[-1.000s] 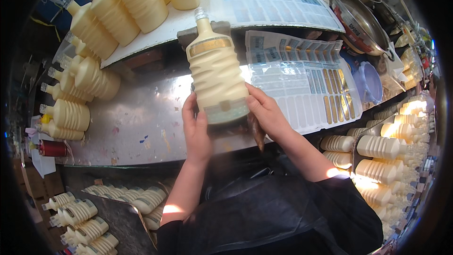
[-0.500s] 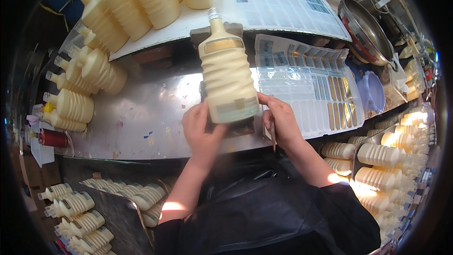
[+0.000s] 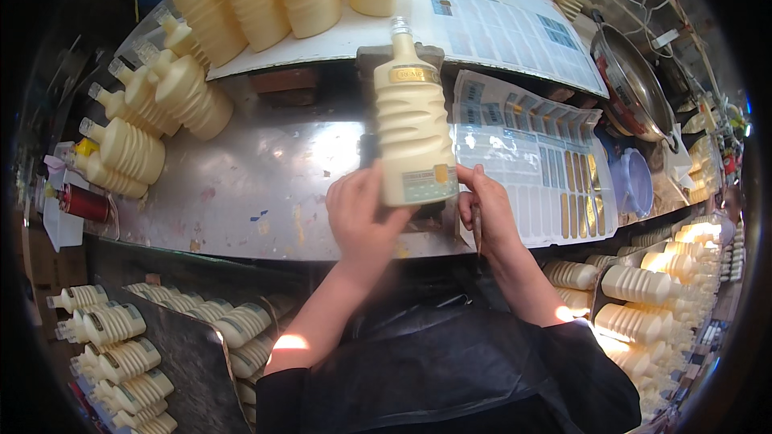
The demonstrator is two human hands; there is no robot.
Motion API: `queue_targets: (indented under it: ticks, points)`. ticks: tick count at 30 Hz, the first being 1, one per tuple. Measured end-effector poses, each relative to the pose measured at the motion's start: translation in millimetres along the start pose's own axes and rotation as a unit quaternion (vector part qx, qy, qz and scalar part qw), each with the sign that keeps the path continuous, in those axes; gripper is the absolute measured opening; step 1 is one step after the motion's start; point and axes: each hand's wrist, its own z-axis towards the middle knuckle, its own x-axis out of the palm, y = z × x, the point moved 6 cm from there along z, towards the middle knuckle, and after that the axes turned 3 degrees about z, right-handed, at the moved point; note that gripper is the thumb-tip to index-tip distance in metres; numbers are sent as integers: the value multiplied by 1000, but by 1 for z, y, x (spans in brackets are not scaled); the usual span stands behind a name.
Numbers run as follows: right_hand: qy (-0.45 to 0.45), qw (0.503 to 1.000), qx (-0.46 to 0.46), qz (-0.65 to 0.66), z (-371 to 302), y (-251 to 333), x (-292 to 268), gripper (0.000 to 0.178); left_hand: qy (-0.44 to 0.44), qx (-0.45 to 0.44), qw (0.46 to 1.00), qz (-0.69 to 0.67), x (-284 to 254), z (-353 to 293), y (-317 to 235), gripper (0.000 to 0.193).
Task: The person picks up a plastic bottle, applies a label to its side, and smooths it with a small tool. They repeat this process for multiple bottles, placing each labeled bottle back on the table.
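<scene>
A cream ribbed bottle (image 3: 412, 124) with a clear threaded neck lies in front of me, its neck end over a grey block (image 3: 438, 56). A gold label crosses its shoulder; a pale green label with a gold patch sits near its base. My left hand (image 3: 358, 213), slightly blurred, is closed around the bottle's lower left side, thumb by the base. At the lower right edge, my right hand (image 3: 488, 207) touches the bottle with its index finger. Its other fingers are curled around a thin pointed tool (image 3: 478, 229) that points down toward me.
Label sheets (image 3: 531, 153) lie to the right, with another sheet (image 3: 503, 28) on the raised white board. Cream bottles (image 3: 197, 96) stand or lean at the left and back. Racks of bottles (image 3: 635, 281) flank me. A pan (image 3: 631, 72), purple basin (image 3: 634, 181) and red can (image 3: 84, 202) sit outward.
The view has shifted, so the scene sits differently in the picture. The bottle now appears turned slightly, its labels clearer. My left hand has moved a little around its lower side.
</scene>
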Motion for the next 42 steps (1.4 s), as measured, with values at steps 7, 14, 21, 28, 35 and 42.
queue_targets:
  ticks: [7,14,21,28,35,42]
  points:
    - [5,1000,-25,11,-8,8,-7,50,49,-58,995,-57,9,-9,12,61]
    - [38,992,-114,-48,-13,21,1,47,118,-110,979,-120,13,-13,26,59]
    - [54,992,-82,-82,-5,15,-5,43,152,-117,977,-96,16,-18,25,70]
    - [47,976,-136,-165,11,13,3,51,93,-198,927,-304,30,-8,28,73]
    - [27,980,-87,-179,13,11,8,57,62,-232,930,-280,40,-11,27,57]
    - [20,981,-95,-167,12,10,10,51,59,-227,931,-279,40,-11,28,57]
